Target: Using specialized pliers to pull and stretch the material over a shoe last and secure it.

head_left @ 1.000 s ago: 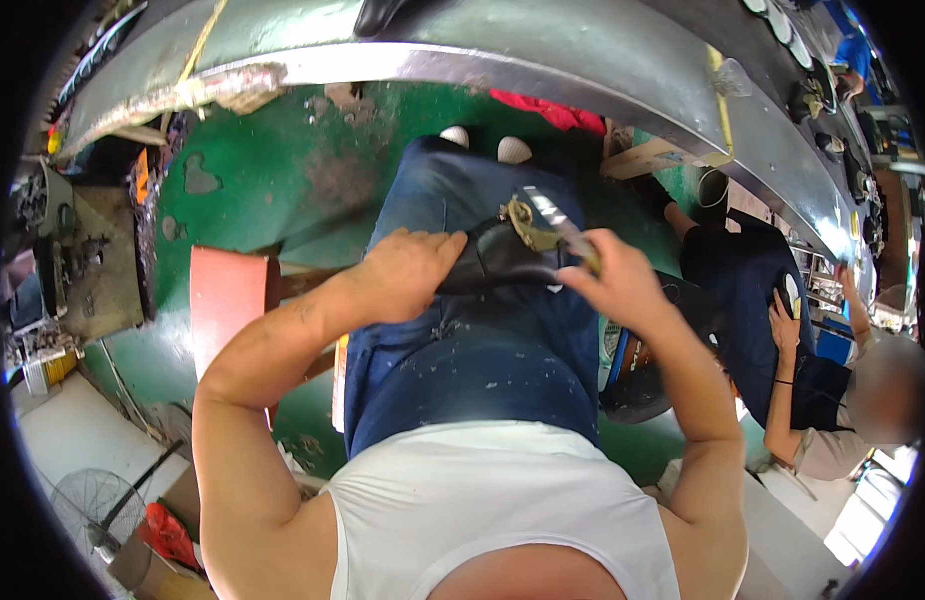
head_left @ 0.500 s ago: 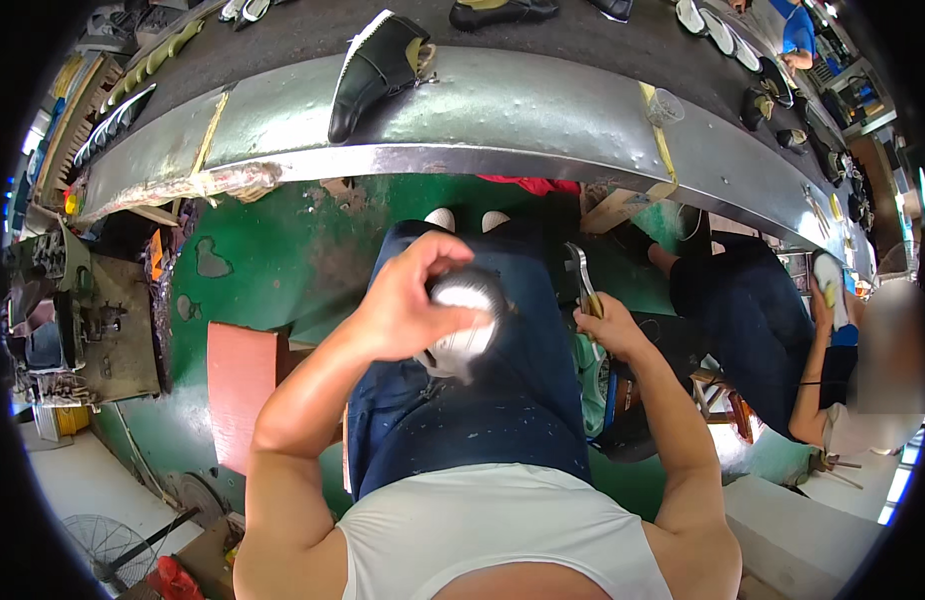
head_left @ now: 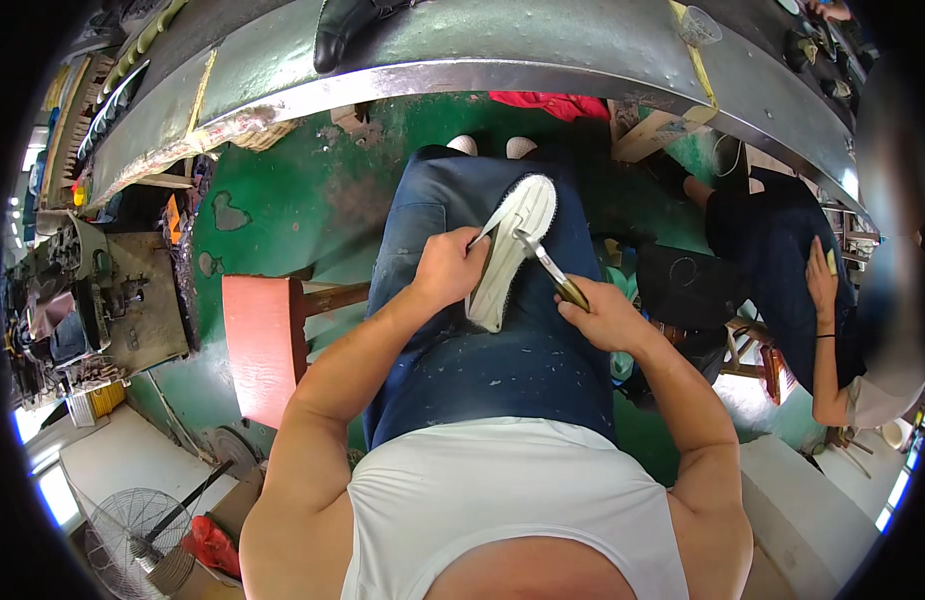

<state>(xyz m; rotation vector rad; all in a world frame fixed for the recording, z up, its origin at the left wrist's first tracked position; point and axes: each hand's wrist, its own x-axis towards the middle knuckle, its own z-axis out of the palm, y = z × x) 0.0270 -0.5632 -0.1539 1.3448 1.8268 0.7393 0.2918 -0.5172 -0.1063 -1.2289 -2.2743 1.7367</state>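
Note:
A shoe (head_left: 521, 215) lies upside down across my lap, its pale underside facing up and its toe end pointing away from me. My left hand (head_left: 453, 265) is closed on the shoe's left edge, where a narrow whitish strip stands off the sole by the fingertips. In my right hand (head_left: 603, 312) is a pair of metal pliers (head_left: 549, 262) with a yellowish handle, gripped with the fingers wrapped round. The pliers' head rests against the middle of the sole; whether its jaws pinch anything cannot be made out.
A metal-edged bench (head_left: 433, 78) crosses ahead, with a black shoe (head_left: 343, 30) on it. A red padded stool (head_left: 263, 340) stands left. To the right sits another person, one hand (head_left: 823, 280) on dark trousers. A fan (head_left: 143, 545) stands at lower left.
The shoe has turned from a blurred upright hold to sole-up on my lap. My right hand has brought the pliers inward onto the sole. The view has tilted lower.

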